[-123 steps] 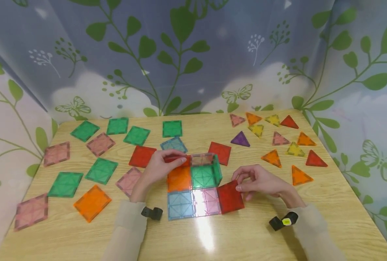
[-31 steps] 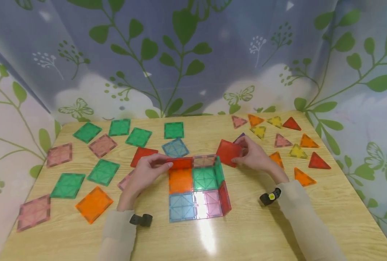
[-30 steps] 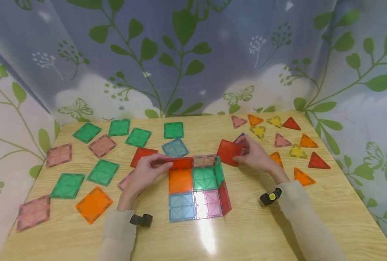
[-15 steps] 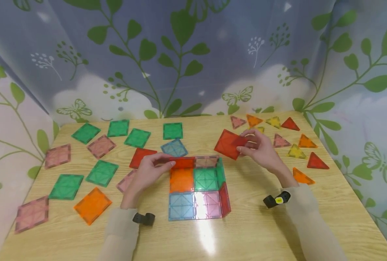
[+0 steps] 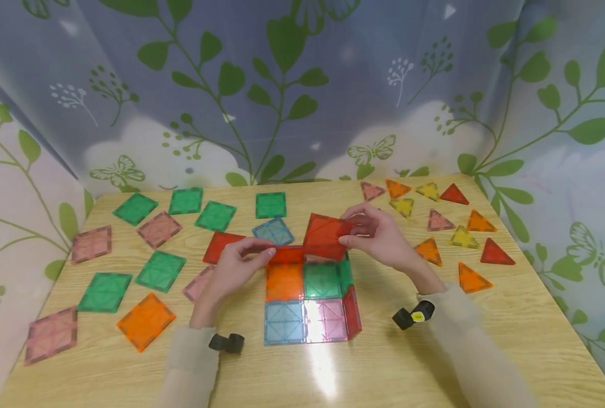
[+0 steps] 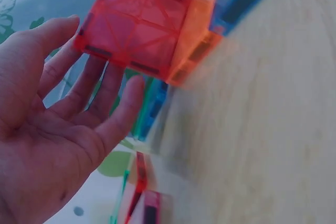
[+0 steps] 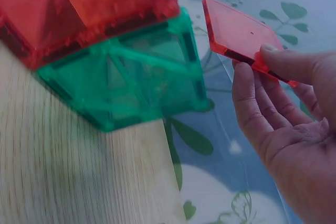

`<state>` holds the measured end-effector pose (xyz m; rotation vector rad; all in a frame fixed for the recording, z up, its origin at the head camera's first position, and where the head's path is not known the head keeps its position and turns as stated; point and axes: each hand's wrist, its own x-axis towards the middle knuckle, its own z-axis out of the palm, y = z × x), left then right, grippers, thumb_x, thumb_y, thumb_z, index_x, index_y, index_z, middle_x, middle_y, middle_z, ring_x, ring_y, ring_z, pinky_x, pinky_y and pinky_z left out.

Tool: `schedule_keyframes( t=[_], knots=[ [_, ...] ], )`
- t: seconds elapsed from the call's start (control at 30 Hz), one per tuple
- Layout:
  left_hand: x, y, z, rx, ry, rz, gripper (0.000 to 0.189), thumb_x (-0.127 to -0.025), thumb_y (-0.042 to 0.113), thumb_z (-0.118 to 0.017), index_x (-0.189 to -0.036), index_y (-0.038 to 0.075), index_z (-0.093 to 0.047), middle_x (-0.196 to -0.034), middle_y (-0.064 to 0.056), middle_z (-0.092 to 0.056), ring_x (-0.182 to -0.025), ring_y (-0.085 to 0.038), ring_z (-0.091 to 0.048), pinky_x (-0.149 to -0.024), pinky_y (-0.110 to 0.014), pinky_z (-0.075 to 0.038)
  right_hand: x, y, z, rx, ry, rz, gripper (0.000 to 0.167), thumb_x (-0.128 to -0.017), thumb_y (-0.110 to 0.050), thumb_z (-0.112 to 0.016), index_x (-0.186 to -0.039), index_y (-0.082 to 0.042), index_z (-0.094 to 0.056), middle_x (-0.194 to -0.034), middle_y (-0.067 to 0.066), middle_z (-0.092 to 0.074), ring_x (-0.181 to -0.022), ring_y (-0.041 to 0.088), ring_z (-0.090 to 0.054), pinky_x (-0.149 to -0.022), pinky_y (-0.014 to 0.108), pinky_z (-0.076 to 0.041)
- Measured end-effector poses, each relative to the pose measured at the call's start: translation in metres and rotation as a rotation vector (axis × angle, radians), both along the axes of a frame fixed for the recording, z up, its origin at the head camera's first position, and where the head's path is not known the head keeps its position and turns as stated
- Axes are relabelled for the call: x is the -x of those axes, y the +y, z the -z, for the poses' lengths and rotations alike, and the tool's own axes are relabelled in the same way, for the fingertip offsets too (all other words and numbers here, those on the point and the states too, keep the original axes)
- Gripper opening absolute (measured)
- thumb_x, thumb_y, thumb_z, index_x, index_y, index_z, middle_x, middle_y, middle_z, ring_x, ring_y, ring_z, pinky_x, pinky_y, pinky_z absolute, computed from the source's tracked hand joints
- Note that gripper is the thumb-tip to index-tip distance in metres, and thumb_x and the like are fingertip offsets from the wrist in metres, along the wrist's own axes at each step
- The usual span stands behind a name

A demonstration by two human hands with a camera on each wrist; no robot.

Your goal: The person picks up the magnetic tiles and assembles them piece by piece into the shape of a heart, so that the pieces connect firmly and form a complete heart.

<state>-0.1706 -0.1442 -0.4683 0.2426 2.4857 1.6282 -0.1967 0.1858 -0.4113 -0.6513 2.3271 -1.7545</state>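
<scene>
Flat square magnetic tiles form a base: orange, green, light blue and pink. My left hand pinches the top left corner of an upright red magnetic tile on the base's back edge. Between thumb and fingers, my right hand holds another red magnetic tile raised and tilted over the back right of the base. It mostly hides the upright pinkish tile behind it. Along the right side stand an upright green tile and an upright red tile.
Loose square tiles lie to the left, among them an orange one and a green one. A blue tile lies behind the base. Several triangles, including a red one, spread at the back right. A patterned curtain backs the table.
Since the earliest frame, one red tile now stands upright on the right side. The right hand picked up another from behind the base and brought it left over it. The left hand stays put.
</scene>
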Motion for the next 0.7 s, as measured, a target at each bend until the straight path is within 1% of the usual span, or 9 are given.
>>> schedule_keyframes(
  t=[0.07, 0.2, 0.27, 0.33, 0.4, 0.5, 0.57, 0.7],
  knots=[
    [0.000, 0.001, -0.002, -0.020, 0.019, 0.006, 0.030, -0.099, 0.041, -0.067, -0.121, 0.022, -0.073, -0.118, 0.005, -0.071, -0.115, -0.019, -0.065, -0.101, -0.041, -0.057, -0.001, -0.007, -0.001, -0.004, -0.008, -0.032, 0.035, -0.091, 0.000, -0.074, -0.122, -0.004, -0.059, -0.121, 0.016, -0.066, -0.087, 0.018, -0.072, -0.078, 0.038, -0.063],
    [0.001, 0.005, -0.009, -0.062, 0.081, 0.026, 0.033, -0.100, 0.036, -0.067, -0.124, 0.013, -0.072, -0.120, 0.002, -0.071, -0.114, -0.019, -0.066, -0.099, -0.036, -0.058, -0.003, -0.018, 0.000, 0.011, -0.027, -0.094, 0.034, -0.092, 0.001, -0.073, -0.122, -0.004, -0.059, -0.107, 0.018, -0.069, -0.082, 0.033, -0.071, -0.075, 0.049, -0.062],
    [0.000, 0.007, -0.012, -0.083, 0.100, 0.039, 0.032, -0.100, 0.033, -0.067, -0.124, 0.011, -0.071, -0.121, 0.000, -0.071, -0.114, -0.020, -0.066, -0.098, -0.033, -0.058, -0.004, -0.024, 0.002, 0.011, -0.031, -0.110, 0.032, -0.092, 0.001, -0.073, -0.121, -0.004, -0.060, -0.100, 0.017, -0.069, -0.080, 0.038, -0.069, -0.073, 0.052, -0.062],
    [-0.001, 0.008, -0.014, -0.105, 0.104, 0.051, 0.030, -0.100, 0.030, -0.067, -0.123, 0.012, -0.072, -0.121, -0.002, -0.071, -0.113, -0.020, -0.067, -0.097, -0.031, -0.058, -0.004, -0.028, 0.004, -0.001, -0.032, -0.114, 0.031, -0.091, 0.002, -0.073, -0.119, -0.005, -0.061, -0.098, 0.017, -0.069, -0.079, 0.036, -0.069, -0.072, 0.047, -0.062],
    [-0.001, 0.010, -0.016, -0.120, 0.098, 0.055, 0.027, -0.100, 0.029, -0.068, -0.122, 0.013, -0.072, -0.121, -0.002, -0.070, -0.112, -0.020, -0.068, -0.097, -0.029, -0.058, -0.004, -0.031, 0.006, -0.025, -0.029, -0.112, 0.030, -0.091, 0.001, -0.074, -0.118, -0.006, -0.062, -0.100, 0.015, -0.070, -0.080, 0.030, -0.070, -0.073, 0.039, -0.063],
    [-0.002, 0.011, -0.016, -0.123, 0.084, 0.052, 0.023, -0.100, 0.027, -0.068, -0.119, 0.015, -0.073, -0.121, -0.003, -0.071, -0.110, -0.020, -0.069, -0.096, -0.026, -0.058, -0.005, -0.035, 0.009, -0.062, -0.026, -0.110, 0.030, -0.091, -0.001, -0.075, -0.117, -0.007, -0.063, -0.104, 0.014, -0.070, -0.083, 0.021, -0.070, -0.075, 0.030, -0.061],
    [-0.001, 0.010, -0.015, -0.129, 0.071, 0.049, 0.022, -0.100, 0.026, -0.067, -0.118, 0.015, -0.073, -0.120, -0.004, -0.071, -0.109, -0.021, -0.070, -0.095, -0.024, -0.057, -0.007, -0.036, 0.010, -0.068, -0.025, -0.111, 0.030, -0.091, -0.002, -0.075, -0.117, -0.007, -0.063, -0.106, 0.014, -0.070, -0.085, 0.020, -0.070, -0.076, 0.029, -0.061],
    [-0.001, 0.007, -0.011, -0.138, 0.060, 0.048, 0.024, -0.101, 0.025, -0.066, -0.119, 0.012, -0.073, -0.120, -0.006, -0.072, -0.110, -0.024, -0.069, -0.093, -0.022, -0.057, -0.014, -0.034, 0.008, -0.093, -0.019, -0.123, 0.030, -0.090, -0.002, -0.076, -0.116, -0.010, -0.063, -0.103, 0.010, -0.070, -0.086, 0.019, -0.070, -0.078, 0.028, -0.060]
  ],
)
